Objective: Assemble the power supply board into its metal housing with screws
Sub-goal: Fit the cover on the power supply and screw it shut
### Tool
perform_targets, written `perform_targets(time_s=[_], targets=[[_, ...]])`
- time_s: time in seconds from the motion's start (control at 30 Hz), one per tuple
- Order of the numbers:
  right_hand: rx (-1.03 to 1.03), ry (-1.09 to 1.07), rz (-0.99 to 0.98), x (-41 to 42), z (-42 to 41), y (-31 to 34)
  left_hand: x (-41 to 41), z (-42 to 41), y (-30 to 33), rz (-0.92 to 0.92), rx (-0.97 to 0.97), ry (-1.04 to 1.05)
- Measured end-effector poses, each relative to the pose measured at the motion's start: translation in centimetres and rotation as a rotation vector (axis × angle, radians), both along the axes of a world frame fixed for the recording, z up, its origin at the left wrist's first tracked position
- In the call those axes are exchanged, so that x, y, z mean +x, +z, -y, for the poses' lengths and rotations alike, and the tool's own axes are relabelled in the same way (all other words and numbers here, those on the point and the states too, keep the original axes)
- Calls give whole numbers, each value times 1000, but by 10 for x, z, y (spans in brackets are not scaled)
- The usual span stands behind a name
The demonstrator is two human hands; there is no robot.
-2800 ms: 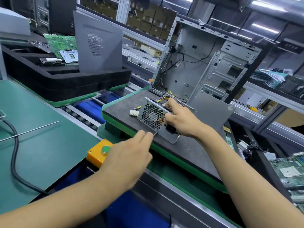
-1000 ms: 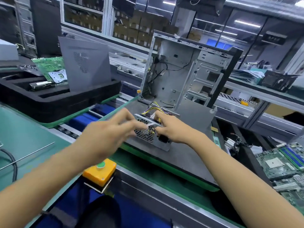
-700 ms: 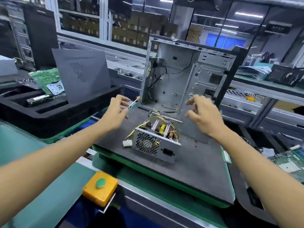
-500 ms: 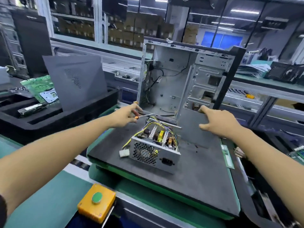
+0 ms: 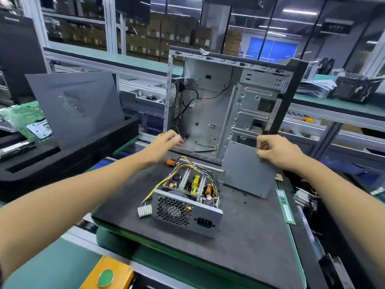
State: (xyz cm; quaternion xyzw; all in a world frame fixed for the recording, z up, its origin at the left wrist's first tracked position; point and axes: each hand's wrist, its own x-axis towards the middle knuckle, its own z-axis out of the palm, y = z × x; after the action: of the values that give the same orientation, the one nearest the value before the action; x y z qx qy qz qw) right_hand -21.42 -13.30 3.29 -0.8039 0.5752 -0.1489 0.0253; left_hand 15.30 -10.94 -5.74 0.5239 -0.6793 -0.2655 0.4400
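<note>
The open power supply housing (image 5: 185, 207) sits on the dark mat (image 5: 250, 226) of the counter with the board (image 5: 193, 182) already inside it, its components and yellow wires exposed at the top. The right hand (image 5: 277, 152) pinches the upper edge of the grey cover plate (image 5: 248, 170), which stands tilted just behind the housing, near the open computer case (image 5: 229, 105). The left hand (image 5: 168, 140) hovers above an orange-handled screwdriver (image 5: 170, 162) lying behind the housing; its fingers look loosely curled, and whether they hold anything cannot be told through the blur. The likely risks are these: a cover lowered carelessly could trap the loose wires under its edge, the thin plate could slip from a light pinch, and the white connector (image 5: 144, 211) trailing beside the housing could snag.
</note>
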Motion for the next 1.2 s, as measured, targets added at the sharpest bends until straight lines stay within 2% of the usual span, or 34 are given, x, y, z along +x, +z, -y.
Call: perform_targets(time_s=[0.03, 0.1, 0.2, 0.3, 0.4, 0.53, 0.7, 0.8, 0.9, 0.97, 1.03, 1.07, 1.13, 1.2], targets=[[15, 17, -29, 1, 0, -1, 8, -9, -2, -46, 1, 61], [25, 62, -127, 4, -1, 1, 25, -31, -17, 20, 94, 104], [61, 143, -197, 15, -4, 1, 46, -61, -47, 125, 303, -49], [64, 225, -128, 35, -8, -7, 50, -75, -48, 170, 335, -161], [-155, 351, -24, 55, -15, -13, 40, -80, -38, 249, 389, -200], [-264, 457, 52, 68, -28, -12, 28, -89, -19, 164, 455, -238], [-193, 514, 168, 73, -41, -12, 27, -92, 13, 491, 382, -325], [-136, 544, 151, 83, -45, -12, 22, -91, 57, 669, 412, -353], [-54, 596, 100, 105, -52, -16, 8, -82, 111, 889, 336, -336], [21, 599, 58, 123, -51, -21, -12, -67, 145, 926, 287, -374], [76, 529, 121, 135, -42, -22, -30, -50, 166, 828, 271, -451], [91, 437, 210, 137, -36, -21, -36, -42, 168, 712, 296, -504], [31, 333, 374, 131, -25, -20, -44, -31, 154, 317, 358, -523], [-101, 309, 410, 119, -21, -24, -53, -22, 114, -75, 298, -360]])
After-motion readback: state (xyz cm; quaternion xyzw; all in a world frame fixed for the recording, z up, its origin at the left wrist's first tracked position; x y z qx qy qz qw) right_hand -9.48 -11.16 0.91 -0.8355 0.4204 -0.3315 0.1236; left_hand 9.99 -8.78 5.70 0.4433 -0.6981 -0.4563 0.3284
